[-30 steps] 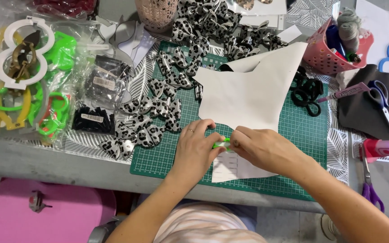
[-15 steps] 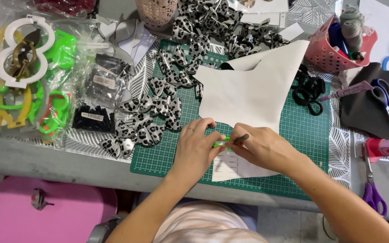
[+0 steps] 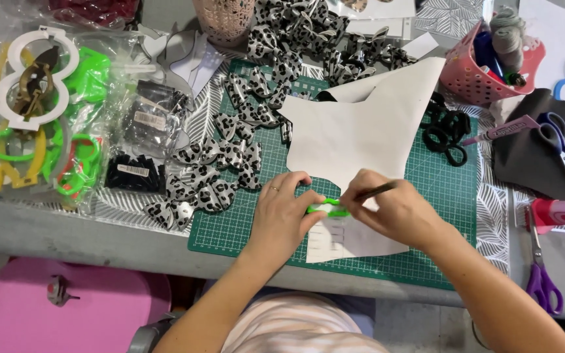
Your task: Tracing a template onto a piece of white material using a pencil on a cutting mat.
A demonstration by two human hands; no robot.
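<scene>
My left hand (image 3: 281,218) presses a small bright green template (image 3: 327,209) flat onto a white sheet (image 3: 361,137) that lies on a green cutting mat (image 3: 452,196). My right hand (image 3: 397,212) holds a thin dark pencil (image 3: 377,191), its tip against the green template's edge. Faint drawn outlines show on the sheet (image 3: 335,238) just below my hands. A heap of black-and-white leopard-print bows (image 3: 217,170) lies to the left of the sheet and runs up to the far edge.
A pink basket (image 3: 479,72) with thread stands far right, black hair ties (image 3: 446,134) beside it. Scissors (image 3: 557,140) rest on dark felt; purple scissors (image 3: 541,281) and a pink glue gun (image 3: 564,212) lie near right. Bagged plastic frames (image 3: 40,117) fill the left.
My hands stay on the green template; the pencil in my right hand has shifted slightly along its edge. Nothing else has moved.
</scene>
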